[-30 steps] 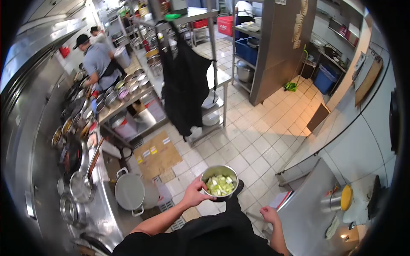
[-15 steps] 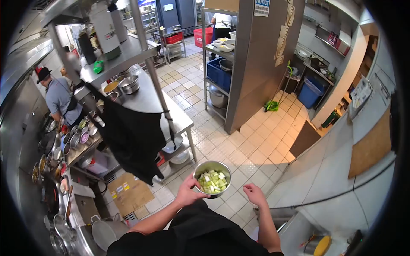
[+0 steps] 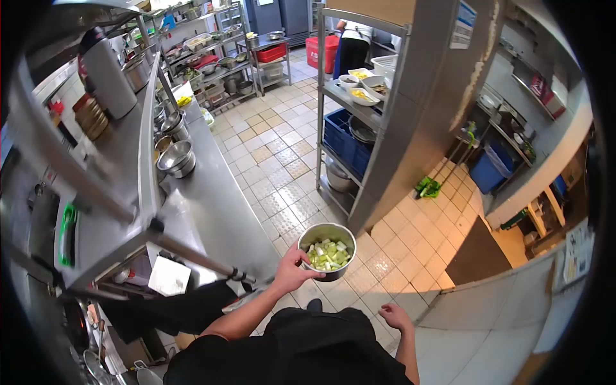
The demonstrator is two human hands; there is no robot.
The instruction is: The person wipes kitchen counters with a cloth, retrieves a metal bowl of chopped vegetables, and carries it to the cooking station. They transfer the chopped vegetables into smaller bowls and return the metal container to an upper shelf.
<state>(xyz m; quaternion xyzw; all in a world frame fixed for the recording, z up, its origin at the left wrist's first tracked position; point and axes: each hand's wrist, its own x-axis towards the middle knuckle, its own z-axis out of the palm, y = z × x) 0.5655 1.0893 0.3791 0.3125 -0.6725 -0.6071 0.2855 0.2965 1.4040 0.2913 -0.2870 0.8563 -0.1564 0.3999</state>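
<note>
Left hand (image 3: 294, 269) grips pot (image 3: 328, 231) by its left side, thumb along the near rim, forearm reaching forward and inward. Pot sits just right of that hand, over floor (image 3: 282, 192), with green pieces (image 3: 328, 255) inside. Right hand (image 3: 397, 317) hangs apart from the pot, forearm raised, fingers curled; can't tell how tightly. Counter (image 3: 221, 205) is left of left hand, rack (image 3: 350, 96) well ahead.

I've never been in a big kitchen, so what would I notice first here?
Probably the metal bowl of chopped green pieces, held by the left hand at the lower middle. Next, perhaps the bright red box near the top middle, or the bright green thing at the right, beside a blue bin.
</note>
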